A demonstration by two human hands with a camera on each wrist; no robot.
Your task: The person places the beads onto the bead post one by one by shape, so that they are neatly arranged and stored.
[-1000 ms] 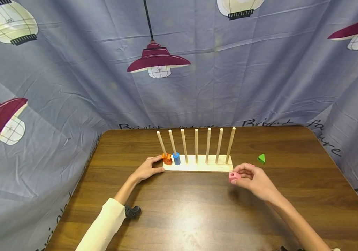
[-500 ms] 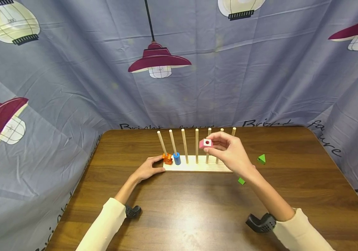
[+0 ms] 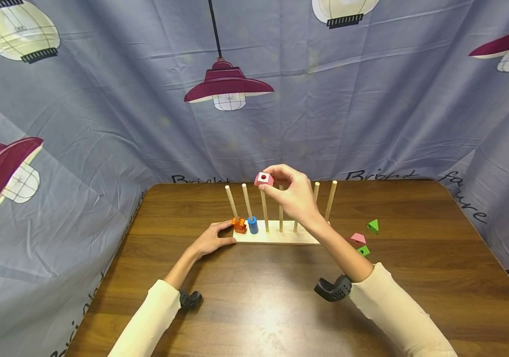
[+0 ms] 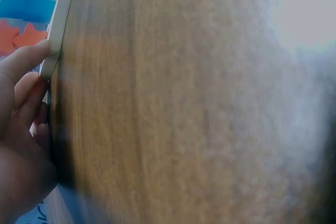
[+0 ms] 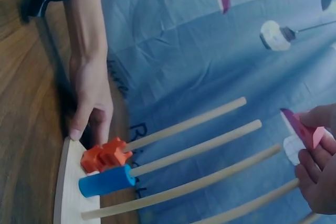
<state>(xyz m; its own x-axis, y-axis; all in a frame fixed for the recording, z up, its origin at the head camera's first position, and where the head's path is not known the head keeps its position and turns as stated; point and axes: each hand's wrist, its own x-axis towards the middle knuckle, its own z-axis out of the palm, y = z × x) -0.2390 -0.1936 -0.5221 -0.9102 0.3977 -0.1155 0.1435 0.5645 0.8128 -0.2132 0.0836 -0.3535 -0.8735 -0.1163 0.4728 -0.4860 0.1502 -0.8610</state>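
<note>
A light wooden peg board stands on the brown table with a row of upright pegs. My left hand holds its left end, the thumb at the front edge in the left wrist view. Orange star-shaped blocks are stacked low on the leftmost peg. Blue cylinders sit on the second peg. My right hand pinches a pink block with a hole in it, at about the height of the third peg's top. That hand and forearm hide parts of the right-hand pegs.
Right of the board lie a pink block, a green block and a green triangular block. A grey-blue curtain printed with lamps hangs behind the table.
My right hand has lifted the pink block from beside the board's right end and carried it up and left to the third peg. The left hand stays at the board's end.
</note>
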